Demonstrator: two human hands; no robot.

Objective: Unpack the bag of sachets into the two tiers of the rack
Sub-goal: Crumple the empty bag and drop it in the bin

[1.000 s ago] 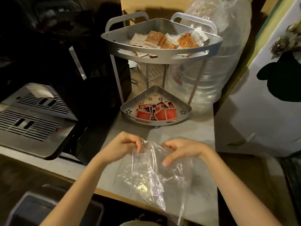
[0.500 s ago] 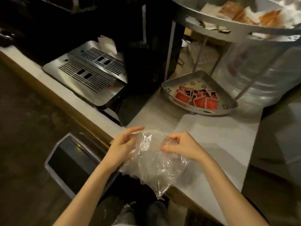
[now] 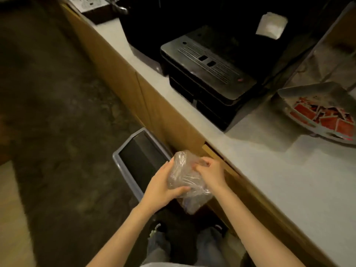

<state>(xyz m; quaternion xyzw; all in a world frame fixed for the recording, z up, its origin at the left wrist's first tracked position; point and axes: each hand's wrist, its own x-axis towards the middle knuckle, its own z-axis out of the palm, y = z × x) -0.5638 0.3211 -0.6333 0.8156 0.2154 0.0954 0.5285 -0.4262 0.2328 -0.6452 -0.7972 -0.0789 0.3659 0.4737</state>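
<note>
The clear plastic bag (image 3: 185,178) is bunched into a crumpled wad between both hands, in front of the counter edge and beside the bin. My left hand (image 3: 162,186) cups it from the left and below, thumb curled over it. My right hand (image 3: 209,170) pinches and presses its right side. No sachets show inside it. At the right edge, the rack's lower tier (image 3: 316,91) holds several red sachets (image 3: 325,120). The upper tier is out of view.
A grey-rimmed waste bin (image 3: 142,157) with a dark inside stands on the floor just left of my hands. A black coffee machine with a metal drip tray (image 3: 208,64) sits on the pale counter (image 3: 289,170). My feet show below.
The view has swung left and down. The bag went from spread out over the counter to a crumpled wad, and both hands carried it off the counter edge toward the bin.
</note>
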